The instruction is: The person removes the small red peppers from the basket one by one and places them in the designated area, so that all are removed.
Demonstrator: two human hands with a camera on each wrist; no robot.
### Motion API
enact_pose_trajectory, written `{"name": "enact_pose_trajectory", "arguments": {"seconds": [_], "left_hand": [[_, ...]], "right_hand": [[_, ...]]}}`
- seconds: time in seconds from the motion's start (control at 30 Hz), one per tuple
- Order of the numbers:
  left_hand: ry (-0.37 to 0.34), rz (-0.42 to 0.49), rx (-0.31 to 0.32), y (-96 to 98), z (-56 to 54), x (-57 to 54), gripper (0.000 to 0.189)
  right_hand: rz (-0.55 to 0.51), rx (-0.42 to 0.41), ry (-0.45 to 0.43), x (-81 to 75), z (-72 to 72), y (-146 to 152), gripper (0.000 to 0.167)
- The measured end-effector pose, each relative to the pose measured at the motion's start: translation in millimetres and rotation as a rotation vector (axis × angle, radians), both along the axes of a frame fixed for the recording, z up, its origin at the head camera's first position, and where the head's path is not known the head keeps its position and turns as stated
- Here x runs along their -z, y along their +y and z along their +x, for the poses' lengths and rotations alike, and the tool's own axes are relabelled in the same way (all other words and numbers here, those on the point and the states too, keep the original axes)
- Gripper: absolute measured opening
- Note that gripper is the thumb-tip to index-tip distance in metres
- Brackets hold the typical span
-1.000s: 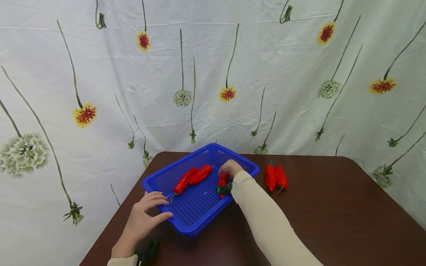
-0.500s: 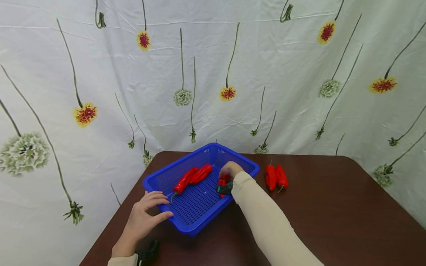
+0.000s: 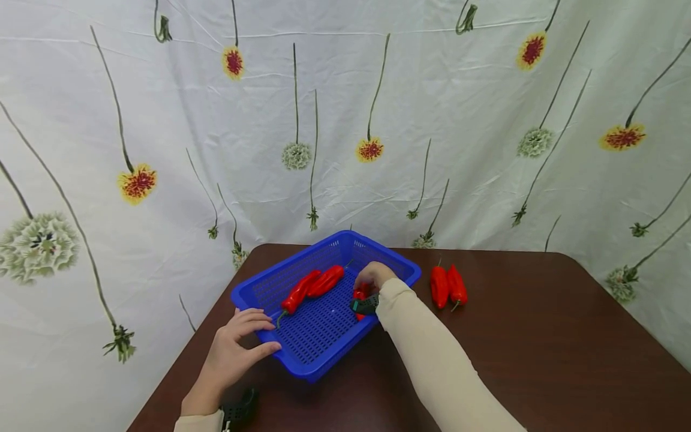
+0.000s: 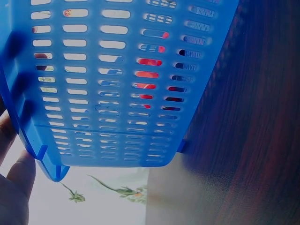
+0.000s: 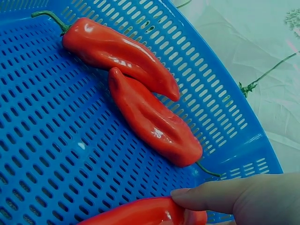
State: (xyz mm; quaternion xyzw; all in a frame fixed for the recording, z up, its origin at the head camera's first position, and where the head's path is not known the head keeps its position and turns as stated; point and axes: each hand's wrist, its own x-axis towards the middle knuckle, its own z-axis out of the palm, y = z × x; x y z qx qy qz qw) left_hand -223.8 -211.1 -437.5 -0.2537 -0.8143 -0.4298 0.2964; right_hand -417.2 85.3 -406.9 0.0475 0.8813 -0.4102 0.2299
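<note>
In the head view a blue perforated plastic basket [image 3: 310,343] sits at an angle on the table. My left hand [image 3: 229,354] grips the rim at its near left corner, fingers over the edge and thumb apart from them; the left wrist view shows the thumb [image 4: 21,176] against the rim from outside. Inside the basket, toward its right end, my right hand [image 3: 375,275] holds a red pepper [image 5: 145,213], partly hidden by the hand and wrist device. Two more red peppers lie along the far side, one [image 5: 119,51] nearly touching the other [image 5: 152,119], green stems pointing outward.
Two red peppers, one [image 3: 439,287] beside another [image 3: 456,286], lie on the dark brown table [image 3: 540,336] to the right of the basket. A white cloth [image 3: 345,108] printed with flowers hangs behind the table.
</note>
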Motion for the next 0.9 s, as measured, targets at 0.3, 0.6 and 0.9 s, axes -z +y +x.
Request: {"name": "enact_pose_trajectory", "arguments": {"seconds": [0.3,0.6,0.9], "left_hand": [[-0.018,-0.006,-0.008,-0.1,0.8,-0.6,0.035],[-0.014,-0.011,-0.021,0.3,1.2,-0.5,0.035],[0.002,0.001,-0.007,0.3,1.3,-0.4,0.036]], "right_hand": [[-0.069,0.037,0.003,-37.4,48.4,-5,0.027],[-0.181,0.025,-0.009,-26.7,33.0,-2,0.045],[-0.306,-0.001,-0.041,-28.8,28.7,-3,0.045]]}}
